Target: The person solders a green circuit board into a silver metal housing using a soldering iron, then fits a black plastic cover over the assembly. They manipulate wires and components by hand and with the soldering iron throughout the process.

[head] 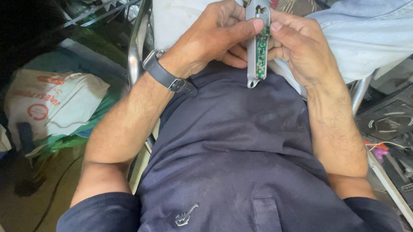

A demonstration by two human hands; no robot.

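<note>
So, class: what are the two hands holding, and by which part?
Both the left hand and right hand hold a slim grey opened device with a green circuit board, gripping its long sides near the upper end.

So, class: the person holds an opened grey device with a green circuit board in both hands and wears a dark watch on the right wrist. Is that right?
Not quite. The head view shows the dark watch on the left wrist. The rest stands: both hands, left and right, hold the opened grey device with its green circuit board.

Left hand [209,35], right hand [301,49] — fingers curled, thumbs meeting
</note>
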